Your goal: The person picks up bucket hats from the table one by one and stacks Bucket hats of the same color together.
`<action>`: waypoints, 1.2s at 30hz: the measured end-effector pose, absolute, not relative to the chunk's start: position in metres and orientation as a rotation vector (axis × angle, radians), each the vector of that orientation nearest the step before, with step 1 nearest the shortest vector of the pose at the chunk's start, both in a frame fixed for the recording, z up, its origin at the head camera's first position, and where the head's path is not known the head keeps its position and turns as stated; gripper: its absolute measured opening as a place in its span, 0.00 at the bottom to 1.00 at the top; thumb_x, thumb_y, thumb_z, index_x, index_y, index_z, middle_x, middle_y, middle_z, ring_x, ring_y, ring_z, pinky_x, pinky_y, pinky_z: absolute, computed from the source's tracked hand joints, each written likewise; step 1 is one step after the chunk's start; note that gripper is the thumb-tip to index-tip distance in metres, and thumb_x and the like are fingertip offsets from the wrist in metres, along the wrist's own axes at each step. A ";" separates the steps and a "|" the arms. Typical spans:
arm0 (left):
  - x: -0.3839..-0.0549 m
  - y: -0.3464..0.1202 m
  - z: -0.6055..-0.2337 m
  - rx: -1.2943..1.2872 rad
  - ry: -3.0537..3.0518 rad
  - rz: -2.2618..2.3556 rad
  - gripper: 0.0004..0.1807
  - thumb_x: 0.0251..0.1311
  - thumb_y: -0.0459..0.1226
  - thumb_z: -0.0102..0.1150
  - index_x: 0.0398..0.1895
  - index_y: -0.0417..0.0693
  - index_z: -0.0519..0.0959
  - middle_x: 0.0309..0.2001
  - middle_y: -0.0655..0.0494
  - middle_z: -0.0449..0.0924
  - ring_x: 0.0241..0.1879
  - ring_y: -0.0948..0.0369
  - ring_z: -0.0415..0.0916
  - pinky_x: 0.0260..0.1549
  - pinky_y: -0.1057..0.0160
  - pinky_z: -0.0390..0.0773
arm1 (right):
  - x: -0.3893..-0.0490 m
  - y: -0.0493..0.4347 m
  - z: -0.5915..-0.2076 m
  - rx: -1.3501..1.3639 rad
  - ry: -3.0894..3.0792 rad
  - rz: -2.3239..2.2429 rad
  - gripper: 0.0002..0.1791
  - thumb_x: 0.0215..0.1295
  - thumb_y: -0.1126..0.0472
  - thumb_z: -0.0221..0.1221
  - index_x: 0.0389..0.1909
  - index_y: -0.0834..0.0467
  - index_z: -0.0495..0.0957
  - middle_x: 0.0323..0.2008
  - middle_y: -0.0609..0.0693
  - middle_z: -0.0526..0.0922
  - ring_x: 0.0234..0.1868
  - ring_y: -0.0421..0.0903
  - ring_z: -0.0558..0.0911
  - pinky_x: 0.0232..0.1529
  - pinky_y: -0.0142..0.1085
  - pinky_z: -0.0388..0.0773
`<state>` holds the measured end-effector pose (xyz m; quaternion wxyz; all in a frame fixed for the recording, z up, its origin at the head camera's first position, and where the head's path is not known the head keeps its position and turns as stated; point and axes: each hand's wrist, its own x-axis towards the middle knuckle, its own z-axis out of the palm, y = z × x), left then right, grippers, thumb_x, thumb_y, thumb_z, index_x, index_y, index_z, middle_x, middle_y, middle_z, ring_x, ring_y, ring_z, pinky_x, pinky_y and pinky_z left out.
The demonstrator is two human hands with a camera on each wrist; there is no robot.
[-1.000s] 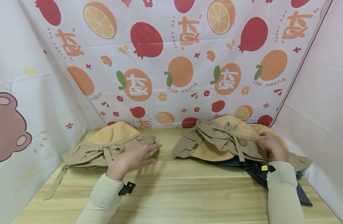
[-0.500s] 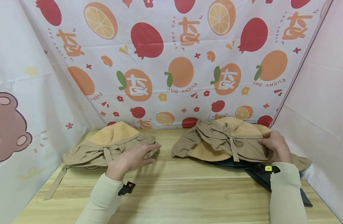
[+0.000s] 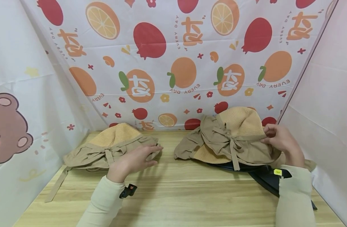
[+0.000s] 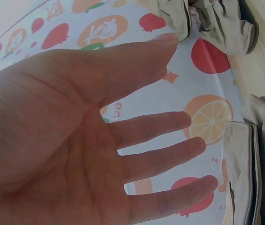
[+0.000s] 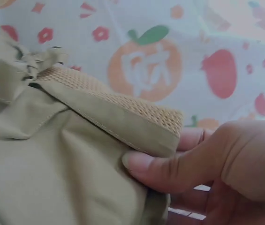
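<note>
Head view: white cloth [image 3: 156, 66] printed with oranges, red fruit and flowers stands as back wall; plainer pale side sheets [image 3: 326, 110] close in left and right, the left one carrying a brown bear print [image 3: 9, 129]. Light wood-grain worktop [image 3: 196, 201] runs right up to the back cloth. Right side of worktop: stack of hats [image 3: 216, 154], straw-coloured and khaki, dark fabric [image 3: 265, 181] sticking out underneath. Upper hat [image 3: 247, 149] sits on that stack, its right side in the right hand [image 3: 284, 142]; grip pinches the edge, thumb on the khaki band, fingers behind. Left side: another hat [image 3: 119, 137], same colours, brim on worktop, one long tie [image 3: 56, 187] trailing toward the front. Left hand [image 3: 133, 160] is just in front of it, fingers straight and spread, grip holding nothing; contact with brim unclear. Smallest: bow [image 3: 233, 140] on upper hat's front, dark clip [image 3: 129, 191] at left cuff.
</note>
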<state>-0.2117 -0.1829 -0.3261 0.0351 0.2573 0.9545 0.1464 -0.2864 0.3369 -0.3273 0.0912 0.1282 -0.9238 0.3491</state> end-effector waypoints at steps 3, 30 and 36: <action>-0.211 -0.183 -0.325 0.793 2.941 0.453 0.29 0.67 0.36 0.67 0.71 0.44 0.74 0.73 0.34 0.69 0.73 0.38 0.67 0.69 0.40 0.71 | -0.278 0.332 -0.319 0.464 -2.698 1.044 0.09 0.54 0.78 0.69 0.35 0.67 0.82 0.36 0.63 0.90 0.31 0.28 0.81 0.31 0.25 0.78; -0.208 -0.187 -0.321 0.728 2.976 0.573 0.46 0.69 0.40 0.65 0.83 0.40 0.51 0.79 0.37 0.58 0.77 0.39 0.60 0.74 0.39 0.63 | -0.261 0.286 -0.299 0.689 -2.363 1.184 0.10 0.53 0.77 0.72 0.36 0.66 0.88 0.30 0.24 0.86 0.30 0.26 0.86 0.28 0.24 0.80; -0.208 -0.189 -0.317 0.707 3.026 0.669 0.54 0.68 0.41 0.66 0.84 0.38 0.40 0.81 0.32 0.49 0.79 0.36 0.53 0.75 0.36 0.58 | -0.257 0.271 -0.297 0.803 -2.354 1.260 0.10 0.54 0.77 0.71 0.37 0.65 0.88 0.31 0.30 0.89 0.31 0.31 0.87 0.29 0.26 0.81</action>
